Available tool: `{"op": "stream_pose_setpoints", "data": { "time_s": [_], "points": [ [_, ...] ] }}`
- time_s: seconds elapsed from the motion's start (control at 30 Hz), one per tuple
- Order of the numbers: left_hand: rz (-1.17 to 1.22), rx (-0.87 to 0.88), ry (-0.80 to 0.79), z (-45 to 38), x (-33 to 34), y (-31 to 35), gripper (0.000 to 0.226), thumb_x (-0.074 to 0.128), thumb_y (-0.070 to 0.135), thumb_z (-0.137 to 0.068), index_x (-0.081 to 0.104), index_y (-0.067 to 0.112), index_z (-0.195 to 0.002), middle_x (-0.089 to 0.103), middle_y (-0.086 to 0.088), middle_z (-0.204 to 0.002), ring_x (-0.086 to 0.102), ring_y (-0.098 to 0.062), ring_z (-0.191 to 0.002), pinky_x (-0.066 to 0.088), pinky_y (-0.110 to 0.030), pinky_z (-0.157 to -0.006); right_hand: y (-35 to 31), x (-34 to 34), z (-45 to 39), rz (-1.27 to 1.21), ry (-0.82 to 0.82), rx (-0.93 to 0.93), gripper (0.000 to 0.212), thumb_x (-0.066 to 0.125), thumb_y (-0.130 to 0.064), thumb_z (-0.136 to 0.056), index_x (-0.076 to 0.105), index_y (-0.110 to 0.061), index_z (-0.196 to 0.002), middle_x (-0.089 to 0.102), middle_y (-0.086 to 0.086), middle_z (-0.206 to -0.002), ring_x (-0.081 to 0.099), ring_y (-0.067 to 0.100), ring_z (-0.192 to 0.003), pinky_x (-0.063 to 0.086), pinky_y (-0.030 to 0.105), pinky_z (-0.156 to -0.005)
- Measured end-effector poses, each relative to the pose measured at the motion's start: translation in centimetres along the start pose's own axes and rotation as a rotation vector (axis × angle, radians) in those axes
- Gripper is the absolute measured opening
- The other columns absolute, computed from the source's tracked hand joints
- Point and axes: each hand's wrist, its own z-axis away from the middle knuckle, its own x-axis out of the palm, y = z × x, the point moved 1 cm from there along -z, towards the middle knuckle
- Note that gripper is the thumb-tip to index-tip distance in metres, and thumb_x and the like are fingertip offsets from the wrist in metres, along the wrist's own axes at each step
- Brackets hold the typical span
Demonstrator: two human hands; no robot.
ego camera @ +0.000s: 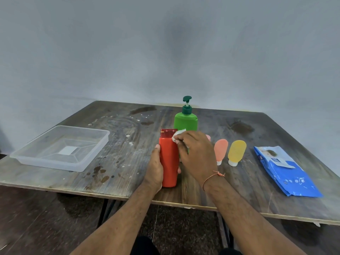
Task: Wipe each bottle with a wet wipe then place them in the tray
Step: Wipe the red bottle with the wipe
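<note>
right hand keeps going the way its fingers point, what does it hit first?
The right hand holds the wet wipe and points up-left at the red bottle, at its cap end. It would meet that first; contact looks already made, though depth is unclear.

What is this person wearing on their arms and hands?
Both forearms are bare, with no sleeves in view, and neither the left hand nor the right hand has a glove. A thin orange thread bracelet, knotted, circles the right wrist.
</note>
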Motion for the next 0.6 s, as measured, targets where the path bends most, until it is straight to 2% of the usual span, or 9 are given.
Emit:
{"op": "stream_pose_setpoints", "data": {
  "time_s": [0.13, 0.27, 0.37, 0.5, 0.6],
  "points": [
    [0.022, 0.014, 0.000, 0.2, 0.4, 0.4, 0.078, 0.016, 0.054, -0.111, 0.076, 0.005, -0.108, 0.068, -0.033, -0.088, 0.062, -0.036, -0.069, 0.052, -0.042, -0.069, 0.0, -0.4, 0.9, 0.003, -0.048, -0.067, 0.010, 0.073, -0.019, -0.098, 0.079, -0.023, -0.105, 0.073, -0.011, -0.106, 0.064, 0.018, -0.101, 0.053, 0.034, -0.087],
    [-0.040, 0.012, 0.002, 0.2, 0.4, 0.4, 0.081, 0.013, 0.053, -0.110, 0.065, -0.009, -0.117, 0.068, -0.026, -0.084, 0.062, -0.032, -0.060, 0.052, -0.036, -0.062, 0.7, -0.7, 0.9, 0.042, -0.016, 0.038, 0.010, 0.072, -0.019, -0.096, 0.077, -0.024, -0.103, 0.074, -0.009, -0.104, 0.064, 0.017, -0.102, 0.056, 0.036, -0.086],
    [-0.057, -0.001, 0.009, 0.3, 0.1, 0.3, 0.081, 0.015, 0.055, -0.110, 0.063, -0.010, -0.119, 0.070, -0.025, -0.090, 0.063, -0.031, -0.060, 0.053, -0.035, -0.059, 0.8, -0.5, 0.0, 0.024, 0.009, 0.084, 0.011, 0.070, -0.018, -0.099, 0.077, -0.021, -0.106, 0.074, -0.005, -0.106, 0.063, 0.019, -0.103, 0.054, 0.038, -0.089],
    [-0.057, -0.004, 0.003, 0.3, 0.1, 0.3, 0.082, 0.015, 0.056, -0.110, 0.063, -0.010, -0.118, 0.069, -0.025, -0.087, 0.064, -0.030, -0.059, 0.054, -0.035, -0.058, 0.6, -0.6, -0.5, -0.009, -0.034, 0.016, 0.013, 0.068, -0.019, -0.101, 0.077, -0.022, -0.109, 0.074, -0.008, -0.110, 0.062, 0.017, -0.105, 0.051, 0.033, -0.093],
    [-0.060, 0.002, 0.005, 0.2, 0.1, 0.2, 0.081, 0.016, 0.057, -0.110, 0.064, -0.007, -0.117, 0.069, -0.026, -0.087, 0.064, -0.030, -0.060, 0.054, -0.035, -0.058, 0.9, -1.1, 0.0, -0.006, -0.061, -0.043, 0.012, 0.071, -0.022, -0.099, 0.079, -0.024, -0.106, 0.075, -0.011, -0.108, 0.062, 0.014, -0.104, 0.050, 0.029, -0.088]
  ]
}}
